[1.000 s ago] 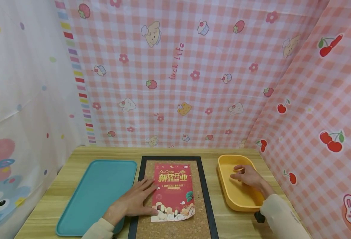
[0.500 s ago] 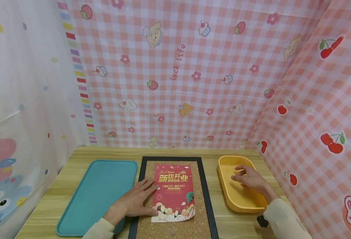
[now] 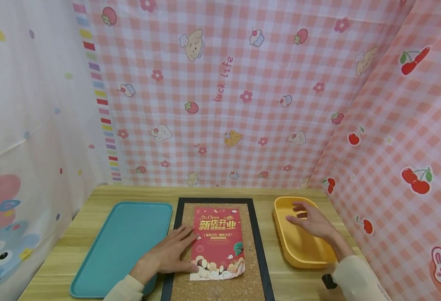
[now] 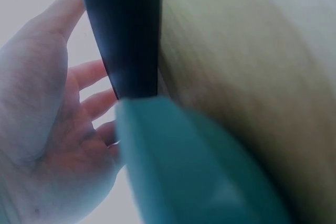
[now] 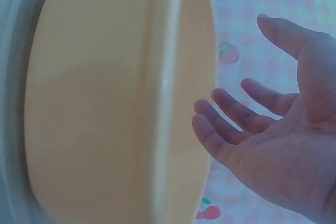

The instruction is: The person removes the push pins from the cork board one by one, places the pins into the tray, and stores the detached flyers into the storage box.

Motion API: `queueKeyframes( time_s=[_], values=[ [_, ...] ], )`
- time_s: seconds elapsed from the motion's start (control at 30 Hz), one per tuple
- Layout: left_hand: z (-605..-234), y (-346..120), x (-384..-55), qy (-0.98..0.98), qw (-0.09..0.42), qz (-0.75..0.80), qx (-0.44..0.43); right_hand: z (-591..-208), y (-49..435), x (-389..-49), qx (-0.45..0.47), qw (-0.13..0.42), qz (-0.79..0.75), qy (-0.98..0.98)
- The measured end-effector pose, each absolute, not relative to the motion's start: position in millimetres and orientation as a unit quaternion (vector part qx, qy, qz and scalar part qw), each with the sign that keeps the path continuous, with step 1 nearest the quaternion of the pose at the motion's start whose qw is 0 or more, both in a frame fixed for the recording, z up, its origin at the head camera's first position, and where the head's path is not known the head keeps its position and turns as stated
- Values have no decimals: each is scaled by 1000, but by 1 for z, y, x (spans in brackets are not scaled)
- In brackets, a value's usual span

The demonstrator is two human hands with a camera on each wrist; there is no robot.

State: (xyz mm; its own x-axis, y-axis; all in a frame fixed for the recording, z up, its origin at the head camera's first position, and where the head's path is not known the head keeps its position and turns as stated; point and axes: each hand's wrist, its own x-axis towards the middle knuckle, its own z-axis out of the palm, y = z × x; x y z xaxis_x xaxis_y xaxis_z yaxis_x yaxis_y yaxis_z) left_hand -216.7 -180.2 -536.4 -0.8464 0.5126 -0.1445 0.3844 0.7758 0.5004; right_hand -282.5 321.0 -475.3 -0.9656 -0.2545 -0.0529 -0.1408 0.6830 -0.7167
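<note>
In the head view, a red poster (image 3: 218, 242) with gold lettering lies on a black-framed cork board (image 3: 220, 290). My left hand (image 3: 171, 251) rests across the board's left side, fingers spread, its thumb and fingertips at the poster's left edge. The left wrist view shows that hand's palm (image 4: 58, 114) beside the dark frame. Over a yellow tray (image 3: 293, 251) at the right, my right hand (image 3: 310, 219) hovers with thumb and fingers apart. Nothing is held in it, as the right wrist view shows with its relaxed, slightly bent fingers (image 5: 226, 111).
A teal tray (image 3: 122, 246) lies left of the board, close to the left forearm. Wood-patterned table (image 3: 277, 280) shows around these things. Checked cloth (image 3: 220, 104) hangs at the back and right, and a white printed cloth (image 3: 36, 125) on the left.
My right hand has risen slightly over the yellow tray, and its thumb and fingers have spread farther apart. The left hand and the poster have stayed in place.
</note>
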Motion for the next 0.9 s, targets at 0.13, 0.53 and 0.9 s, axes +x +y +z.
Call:
queueKeyframes(
  time_s=[0.13, 0.53, 0.9],
  values=[
    [-538, -181, -217, 931, 133, 234, 245, -468, 310, -276, -134, 44, -376, 916],
    [-536, -180, -216, 930, 137, 236, 248, -448, 273, -262, -195, -11, -355, 914],
    [-533, -178, -215, 932, 137, 234, 240, -449, 235, -251, -213, -13, -358, 909]
  ],
)
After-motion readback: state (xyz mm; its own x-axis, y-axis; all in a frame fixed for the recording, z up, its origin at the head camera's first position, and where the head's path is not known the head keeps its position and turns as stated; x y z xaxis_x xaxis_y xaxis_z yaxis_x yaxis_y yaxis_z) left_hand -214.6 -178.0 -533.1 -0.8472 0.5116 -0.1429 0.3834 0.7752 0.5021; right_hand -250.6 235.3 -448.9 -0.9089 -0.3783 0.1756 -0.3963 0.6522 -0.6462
